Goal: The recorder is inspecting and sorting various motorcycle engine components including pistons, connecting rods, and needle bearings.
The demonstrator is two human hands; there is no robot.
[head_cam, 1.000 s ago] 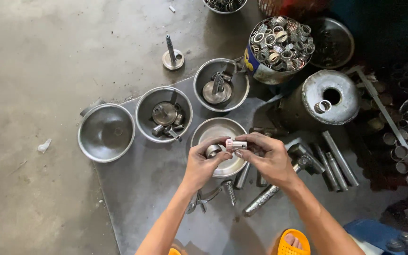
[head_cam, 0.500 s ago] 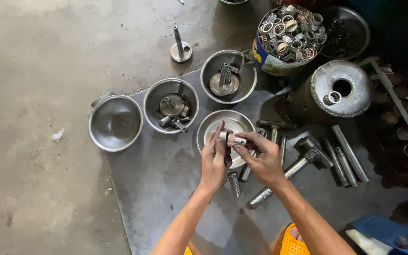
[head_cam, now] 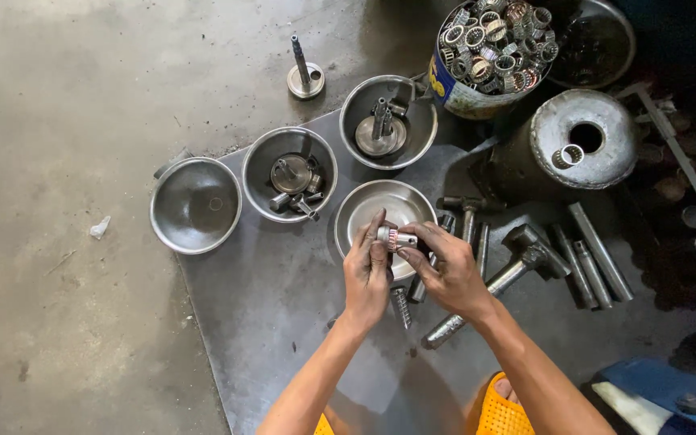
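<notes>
Four steel bowls sat on the grey metal sheet (head_cam: 283, 306), listed left to right. Far left, bare concrete floor (head_cam: 66, 121) with a scrap of white paper (head_cam: 100, 227). Then an empty bowl (head_cam: 196, 205) half off the sheet's edge. Next bowl (head_cam: 289, 173) held a disc with a stub shaft plus a few small pins. A loose shaft on a round base (head_cam: 305, 74) stood upright on the floor above it. Third bowl (head_cam: 387, 122) held another disc with upright pins. Fourth bowl (head_cam: 380, 211) sat directly under the hands.

Left hand (head_cam: 366, 278) and right hand (head_cam: 443, 270) met over that fourth bowl. Both were clamped on one small metal sleeve (head_cam: 396, 238), a short cylinder with a ribbed pinkish band round the middle, likely a bearing cage. Its long axis ran roughly left-right, level, spanning from the left fingertips to the right ones. Left fingers were closed on the left end, right thumb and forefinger pinched the right end. Neither hand was clearly nearer, the part sat between them, just above the bowl and not touching it as far as I could tell.

Right of the hands: hammers and steel punches (head_cam: 525, 258) lay on the sheet, some partly under the right wrist. Up top, a tin can (head_cam: 477, 80) heaped with bearing rings. Beside it a grey drum (head_cam: 582, 137) with a hole in its top and one ring resting on it. Yellow sandal (head_cam: 501, 407) at bottom edge
</notes>
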